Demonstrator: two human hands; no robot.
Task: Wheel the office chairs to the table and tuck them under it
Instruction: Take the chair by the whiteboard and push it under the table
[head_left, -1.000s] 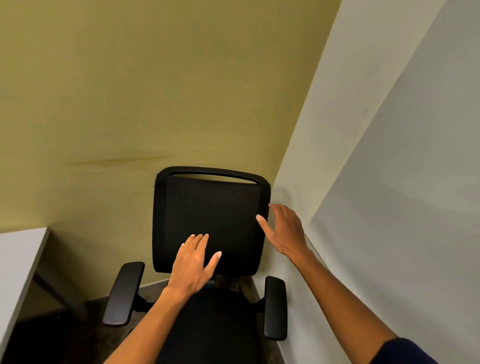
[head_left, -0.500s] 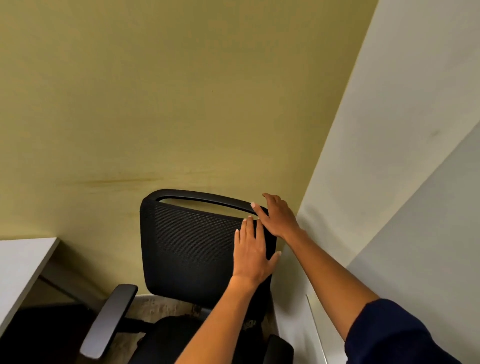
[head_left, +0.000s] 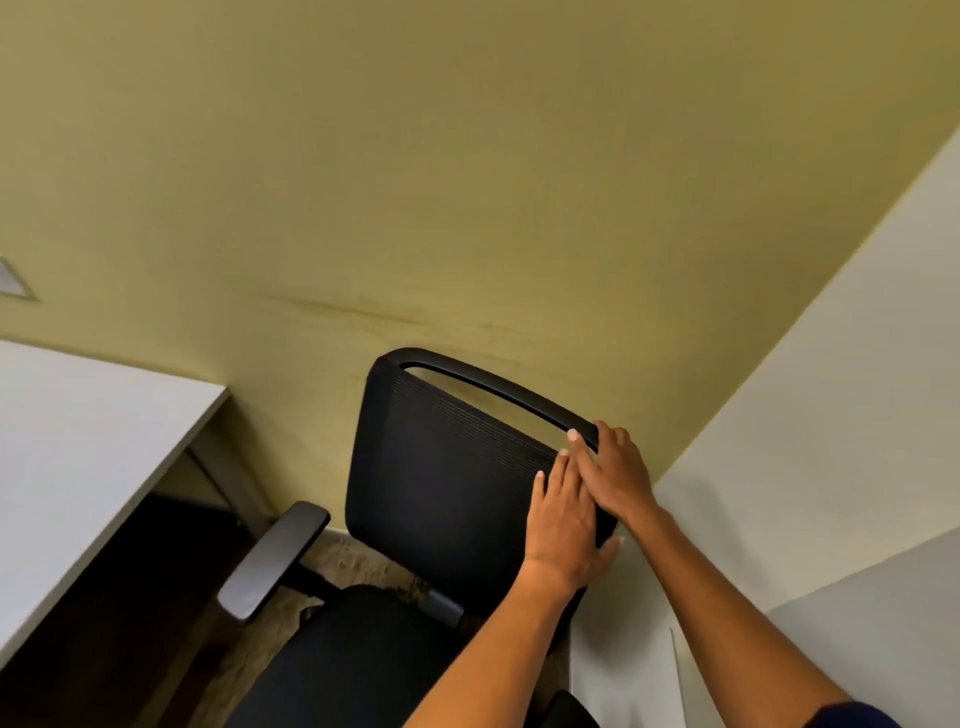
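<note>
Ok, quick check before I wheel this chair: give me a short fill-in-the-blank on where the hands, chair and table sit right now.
1. Both hands rest on the ____ corner of the chair backrest, as the camera sees it.
2. The right hand partly overlaps the ____ hand.
3. The white table stands to the ____ of the chair.
4. The one fully visible armrest is on the side facing the ____.

Missing words: upper right; left; left; table

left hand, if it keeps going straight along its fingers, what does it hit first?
The left hand lies flat on the mesh backrest, fingers aimed up at the top bar. It likely meets that bar first, then the yellow wall; depth unclear.
</note>
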